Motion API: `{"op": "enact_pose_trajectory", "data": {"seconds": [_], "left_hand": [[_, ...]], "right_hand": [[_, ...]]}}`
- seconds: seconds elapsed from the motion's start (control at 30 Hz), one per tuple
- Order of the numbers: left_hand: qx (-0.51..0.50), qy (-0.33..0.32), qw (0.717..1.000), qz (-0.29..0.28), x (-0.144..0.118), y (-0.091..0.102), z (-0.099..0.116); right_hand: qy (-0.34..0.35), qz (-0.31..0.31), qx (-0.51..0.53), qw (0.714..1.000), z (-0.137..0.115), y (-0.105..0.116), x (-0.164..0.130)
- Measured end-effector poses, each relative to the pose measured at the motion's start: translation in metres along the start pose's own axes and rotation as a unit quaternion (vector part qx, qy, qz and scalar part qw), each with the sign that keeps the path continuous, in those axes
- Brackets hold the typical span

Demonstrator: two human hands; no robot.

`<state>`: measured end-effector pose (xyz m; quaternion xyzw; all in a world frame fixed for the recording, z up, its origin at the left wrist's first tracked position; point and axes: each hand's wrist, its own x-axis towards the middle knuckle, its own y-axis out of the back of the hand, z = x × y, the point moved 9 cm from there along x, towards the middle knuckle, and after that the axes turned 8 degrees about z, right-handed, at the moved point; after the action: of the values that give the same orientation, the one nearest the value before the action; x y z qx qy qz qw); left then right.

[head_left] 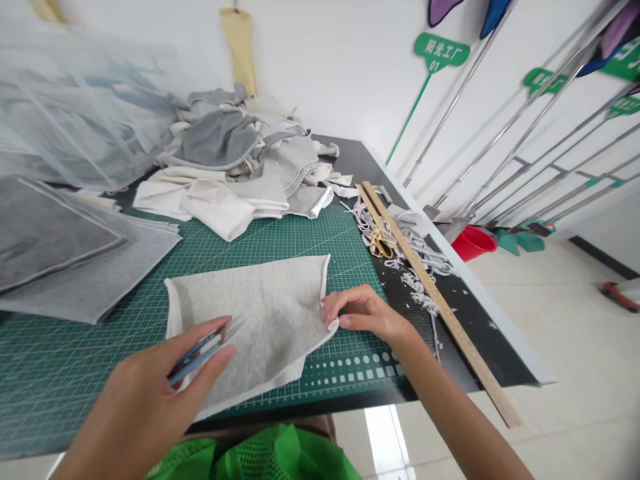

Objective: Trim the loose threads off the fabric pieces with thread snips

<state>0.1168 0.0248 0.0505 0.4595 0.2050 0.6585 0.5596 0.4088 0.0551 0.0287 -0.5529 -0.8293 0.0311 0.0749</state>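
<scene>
Light grey fabric piece (260, 320) lies flat on the green cutting mat (100, 347), near the front table edge. Right hand (363, 312) pinches its right edge, fingers closed on the cloth. Left hand (150, 393) rests on the lower left part, fingers closed around a thin blue tool (194, 359), type unclear. Fabric pile (240, 160) behind; wooden ruler (430, 293), scissors (381, 245), scraps to the right. Risk: the front corner overhangs the mat, so a pull could slide or wrinkle the piece; the tool tip may snag it.
</scene>
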Motion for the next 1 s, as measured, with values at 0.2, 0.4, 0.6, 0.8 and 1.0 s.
{"op": "enact_pose_trajectory", "data": {"seconds": [0.2, 0.4, 0.6, 0.8, 1.0], "left_hand": [[-0.080, 0.012, 0.994, -0.067, -0.012, -0.029, -0.002], [-0.007, 0.027, 0.998, -0.057, -0.028, -0.033, -0.001], [0.140, 0.022, 0.982, -0.128, -0.042, -0.041, 0.000], [0.191, 0.034, 0.967, -0.163, -0.044, -0.036, -0.004], [0.209, 0.040, 0.960, -0.182, -0.048, -0.034, -0.011]], "right_hand": [[0.071, 0.118, -0.275, 0.951, -0.048, 0.000, -0.023], [0.182, 0.078, -0.523, 0.829, -0.069, -0.064, -0.005], [0.092, -0.039, -0.604, 0.791, -0.027, -0.076, 0.026], [0.080, -0.026, -0.587, 0.805, -0.010, -0.068, 0.021], [0.097, 0.008, -0.539, 0.837, 0.001, -0.066, 0.020]]}}
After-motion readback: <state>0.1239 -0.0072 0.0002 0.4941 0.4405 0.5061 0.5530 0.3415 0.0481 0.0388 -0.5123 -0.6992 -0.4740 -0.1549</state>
